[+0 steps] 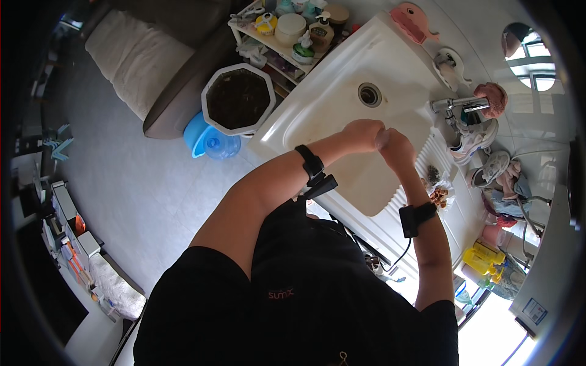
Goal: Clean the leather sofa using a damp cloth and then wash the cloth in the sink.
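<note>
Over the basin of a white laundry sink (302,121), my left hand (364,134) and my right hand (397,148) meet, both with curled fingers. A small translucent thing (381,138) shows between them, against my right fist; its kind is unclear. The fingers of my left hand are mostly hidden, so its hold cannot be made out. Beyond the hands lies the metal drain (369,94). The ribbed washboard (398,197) runs beside my right forearm. Brown pieces in a clear plastic bag (439,196) and a dark clump (432,174) lie by that forearm.
A chrome faucet (451,104) juts from the right, with a pink cloth or sponge (494,99) at its end. Sneakers (476,142) stand along that side. At the left are a shelf with bottles (293,59), a soil-filled planter (208,103), a blue basin (194,132) and a sofa (174,98).
</note>
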The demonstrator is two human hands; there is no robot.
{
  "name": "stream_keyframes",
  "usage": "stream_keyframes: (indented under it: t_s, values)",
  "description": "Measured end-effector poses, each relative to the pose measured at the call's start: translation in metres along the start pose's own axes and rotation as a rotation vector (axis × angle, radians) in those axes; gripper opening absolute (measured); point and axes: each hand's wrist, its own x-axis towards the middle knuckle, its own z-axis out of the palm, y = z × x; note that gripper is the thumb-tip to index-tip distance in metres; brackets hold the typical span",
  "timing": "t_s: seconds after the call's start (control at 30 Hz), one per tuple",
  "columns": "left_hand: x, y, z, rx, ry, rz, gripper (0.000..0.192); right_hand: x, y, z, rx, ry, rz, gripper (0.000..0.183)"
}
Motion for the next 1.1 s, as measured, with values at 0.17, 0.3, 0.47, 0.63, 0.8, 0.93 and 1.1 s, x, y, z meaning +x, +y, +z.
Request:
stream_keyframes:
  t_s: [0.17, 0.3, 0.47, 0.63, 0.8, 0.93, 1.1]
  values:
    - [0.009, -0.013, 0.006, 0.098, 0.156, 0.148, 0.022, 0.0, 0.014, 0.009, 0.422, -0.063, 0.016, 0.022]
    - [0.013, -0.015, -0.002, 0.222, 0.184, 0.296, 0.019, -0.01, 0.002, -0.003, 1.22, -0.596, 0.618, 0.024]
    - [0.032, -0.017, -0.001, 0.242, 0.258, 0.426, 0.017, -0.005, 0.019, 0.016, 1.959, -0.807, 0.732, 0.031]
    - [0.03, -0.029, -0.01, 0.203, 0.1, 0.227, 0.027, -0.011, 0.001, 0.015, 1.757, -0.633, 0.633, 0.017]
    - [0.024, -0.013, -0.032, 0.194, -0.086, 0.271, 0.062, -0.018, 0.008, 0.008, 1.741, -0.596, 0.442, 0.03]
    - [0.016, 0.005, -0.04, 0.167, -0.176, 0.332, 0.071, -0.011, 0.017, 0.014, 1.477, -0.521, 0.333, 0.04]
    - [0.005, -0.01, -0.052, -0.297, -0.265, 0.243, 0.053, -0.015, 0.032, 0.024, 1.135, -0.343, 0.144, 0.052]
